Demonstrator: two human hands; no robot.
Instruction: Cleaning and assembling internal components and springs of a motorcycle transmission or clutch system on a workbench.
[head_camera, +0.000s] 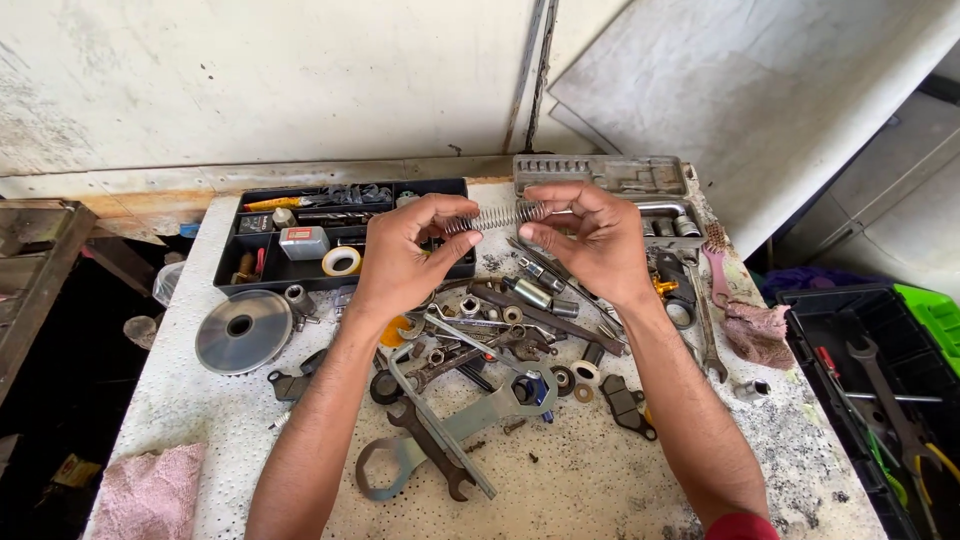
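My left hand (410, 250) and my right hand (590, 240) hold a metal coil spring (495, 217) between them, each pinching one end above the workbench. The spring hangs level over a pile of wrenches and sockets (490, 350). Below my hands lie a large flat ring spanner (450, 425) and a dark open-end wrench (430, 450).
A black parts tray (300, 270) with a roll of tape (342, 261) sits at the back left, a grey socket case (610, 178) at the back right. A round metal disc (243, 330) lies left. A pink rag (150, 490), a brush (716, 262) and an open toolbox (880, 390) flank the bench.
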